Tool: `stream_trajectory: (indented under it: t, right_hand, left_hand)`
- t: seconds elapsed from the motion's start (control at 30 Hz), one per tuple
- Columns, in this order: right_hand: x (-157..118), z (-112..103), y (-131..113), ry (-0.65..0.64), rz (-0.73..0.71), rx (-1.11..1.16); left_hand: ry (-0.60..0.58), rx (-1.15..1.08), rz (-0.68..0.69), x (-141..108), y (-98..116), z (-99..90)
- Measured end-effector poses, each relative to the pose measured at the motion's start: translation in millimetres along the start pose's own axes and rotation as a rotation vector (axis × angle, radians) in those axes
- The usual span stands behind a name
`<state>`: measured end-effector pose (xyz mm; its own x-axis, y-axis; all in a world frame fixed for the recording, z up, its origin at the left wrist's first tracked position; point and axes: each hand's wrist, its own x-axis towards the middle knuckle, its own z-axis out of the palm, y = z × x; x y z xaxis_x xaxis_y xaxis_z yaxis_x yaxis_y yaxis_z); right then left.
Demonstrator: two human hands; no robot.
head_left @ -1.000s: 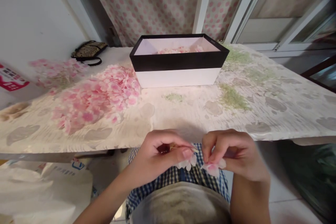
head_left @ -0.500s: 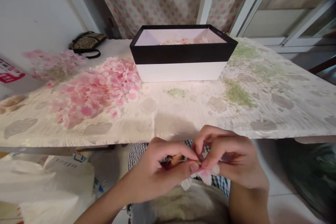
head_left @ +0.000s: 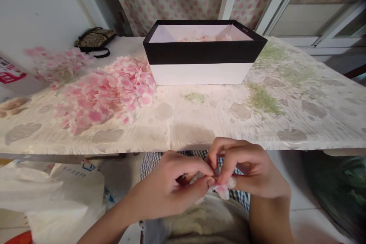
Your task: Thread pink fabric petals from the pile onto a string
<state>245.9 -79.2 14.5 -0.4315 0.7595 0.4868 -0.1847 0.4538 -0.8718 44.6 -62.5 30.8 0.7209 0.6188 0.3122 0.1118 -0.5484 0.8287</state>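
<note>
Over my lap, in front of the table's near edge, my left hand (head_left: 183, 183) pinches a pink and white flower (head_left: 222, 190) between thumb and forefinger. From the other side my right hand (head_left: 246, 167) grips the same flower, its fingertips close to those of my left hand. Petals stick out below the fingertips, while the flower's centre is mostly hidden by the fingers. On the table, a heap of pink petals (head_left: 108, 93) lies left of a black and white box (head_left: 200, 73), which has more pink petals inside.
Green bits (head_left: 264, 99) are scattered on the patterned tablecloth (head_left: 148, 131) at the right. A dark patterned pouch (head_left: 96, 40) lies at the back left. White bags (head_left: 57, 194) are below the table at the left.
The view has shifted slightly, so the box appears higher and further right. Both hands stay together at the flower, and less of its left-hand petals shows.
</note>
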Motion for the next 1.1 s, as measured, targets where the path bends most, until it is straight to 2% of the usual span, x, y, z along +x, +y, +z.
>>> stream_trajectory:
  t: [0.3,0.63,0.8,0.93,1.1]
  right_hand:
    - [-1,-3,1,-0.078,0.043,-0.066]
    - [-1,-1,4,-0.175,0.108,-0.1]
    - [-2,0,6,-0.197,0.125,-0.142]
    - [-2,2,6,-0.184,0.093,-0.102]
    - [-1,3,6,-0.015,0.15,0.086]
  left_hand:
    - [-0.031,0.015,0.055,0,-4,3.6]
    - [-0.266,0.1,0.017,1,-4,-1.8]
    - [-0.301,0.076,0.046,1,-6,-2.2]
    - [-0.287,-0.145,-0.026,3,-10,0.1]
    - [-0.067,-0.767,-0.305,5,-24,10.2]
